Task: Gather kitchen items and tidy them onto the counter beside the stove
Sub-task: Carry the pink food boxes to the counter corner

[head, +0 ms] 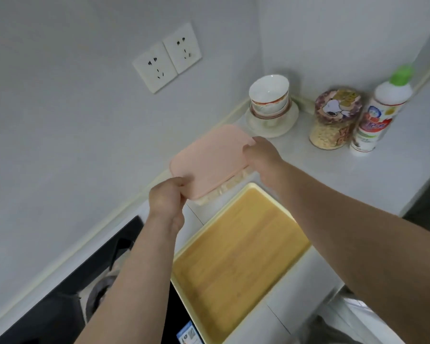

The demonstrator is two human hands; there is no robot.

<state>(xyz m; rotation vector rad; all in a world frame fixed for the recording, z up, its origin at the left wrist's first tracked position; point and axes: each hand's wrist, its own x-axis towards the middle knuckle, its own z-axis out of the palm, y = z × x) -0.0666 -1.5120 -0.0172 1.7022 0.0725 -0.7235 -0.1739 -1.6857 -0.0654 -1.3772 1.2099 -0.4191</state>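
Gripping pink-lidded translucent container [209,157]

Tray [236,256] right of stove [60,294] — container [209,157] behind, bowls [269,98] beyond.

Bottle label [375,122], stove sticker [188,336]: illegible.
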